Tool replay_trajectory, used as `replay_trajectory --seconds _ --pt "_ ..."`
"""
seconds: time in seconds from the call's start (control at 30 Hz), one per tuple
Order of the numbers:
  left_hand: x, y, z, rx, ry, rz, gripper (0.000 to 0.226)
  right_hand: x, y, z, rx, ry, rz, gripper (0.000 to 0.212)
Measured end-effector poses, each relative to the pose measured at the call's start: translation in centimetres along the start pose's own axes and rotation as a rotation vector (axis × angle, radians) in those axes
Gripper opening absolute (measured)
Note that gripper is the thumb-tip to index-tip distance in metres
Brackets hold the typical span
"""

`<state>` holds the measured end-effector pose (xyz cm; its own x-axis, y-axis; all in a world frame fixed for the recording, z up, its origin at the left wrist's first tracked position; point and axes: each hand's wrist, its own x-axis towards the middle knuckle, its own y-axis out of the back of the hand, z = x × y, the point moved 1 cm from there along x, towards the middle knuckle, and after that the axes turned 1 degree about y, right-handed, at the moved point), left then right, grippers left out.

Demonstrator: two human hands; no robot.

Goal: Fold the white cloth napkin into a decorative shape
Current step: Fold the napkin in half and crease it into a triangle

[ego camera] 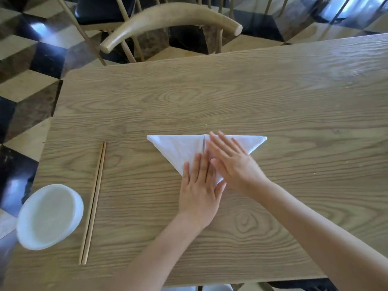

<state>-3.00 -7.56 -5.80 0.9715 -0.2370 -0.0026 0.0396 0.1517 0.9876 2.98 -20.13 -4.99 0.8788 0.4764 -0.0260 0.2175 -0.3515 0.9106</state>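
Observation:
The white cloth napkin (178, 149) lies flat on the wooden table (210, 97), folded into a triangle with its long edge far from me and its point toward me. A seam runs down its middle where two flaps meet. My left hand (199, 190) rests palm down on the near point, fingers apart. My right hand (233, 162) lies flat across the right flap, fingers stretched toward the seam. Both hands press on the cloth and grip nothing. The near tip and much of the right flap are hidden under them.
A pair of wooden chopsticks (93, 202) lies to the left of the napkin. A white bowl (49, 216) sits at the table's near left corner. A wooden chair (170, 19) stands beyond the far edge, over a chequered floor.

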Motion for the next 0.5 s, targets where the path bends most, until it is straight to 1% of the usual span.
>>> replay_trajectory --seconds 0.03,0.07,0.17,0.23,0.3,0.4,0.5 --pt "0.0 -0.3 -0.2 0.024 0.008 -0.015 0.056 0.2 -0.7 0.0 -0.038 0.009 -0.065 0.053" --pt "0.0 -0.4 -0.4 0.038 0.010 -0.028 0.057 0.3 -1.3 0.2 -0.098 0.021 -0.092 0.057" --pt "0.2 -0.9 -0.4 0.055 0.017 -0.053 0.058 0.2 -1.6 0.9 -0.202 0.044 -0.099 0.064" --pt "0.2 -0.9 -0.3 0.054 0.028 -0.076 0.059 0.2 -1.2 1.4 -0.242 0.053 -0.080 0.061" --pt "0.2 -0.8 -0.4 0.061 0.040 -0.095 0.059 0.2 -0.5 2.8 -0.256 0.005 -0.053 0.057" --pt "0.3 -0.8 -0.5 0.065 0.051 -0.109 0.060 0.2 0.8 5.2 -0.249 -0.119 -0.023 0.056" --pt "0.3 -0.8 -0.5 0.039 0.044 -0.116 0.061 0.3 1.4 6.6 -0.286 -0.123 -0.061 0.057"
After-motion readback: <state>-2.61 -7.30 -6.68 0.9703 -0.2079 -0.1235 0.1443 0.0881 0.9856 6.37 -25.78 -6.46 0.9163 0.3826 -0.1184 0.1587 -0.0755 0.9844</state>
